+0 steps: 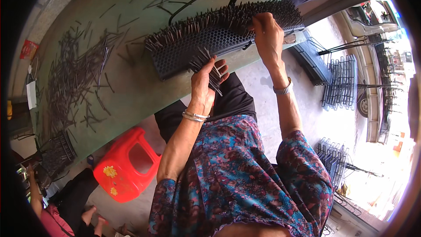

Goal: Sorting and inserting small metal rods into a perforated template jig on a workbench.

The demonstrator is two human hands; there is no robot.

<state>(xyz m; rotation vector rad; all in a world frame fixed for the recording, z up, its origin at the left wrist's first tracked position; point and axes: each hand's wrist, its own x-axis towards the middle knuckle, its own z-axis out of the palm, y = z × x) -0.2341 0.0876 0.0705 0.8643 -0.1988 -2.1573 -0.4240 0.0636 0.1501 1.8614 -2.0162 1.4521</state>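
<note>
My left hand [206, 78] is closed round a loose bundle of thin dark rods [202, 60], held just in front of a perforated black metal rack [169, 63]. Its plate is full of round holes, and many similar dark rods [188, 30] stand upright in the rows along its far side. The near rows of holes on the left part are bare. Over the right part of the rack, my right hand [268, 39] has thumb and fingers pinched together among the standing rods; whatever lies between the fingertips is hidden.
Loose rods [72, 74] lie scattered over the green tabletop [131, 101] to the left. A red plastic stool [127, 166] stands below the table edge. Racks [340, 83] are stacked on the floor at right. Another person [66, 206] sits at lower left.
</note>
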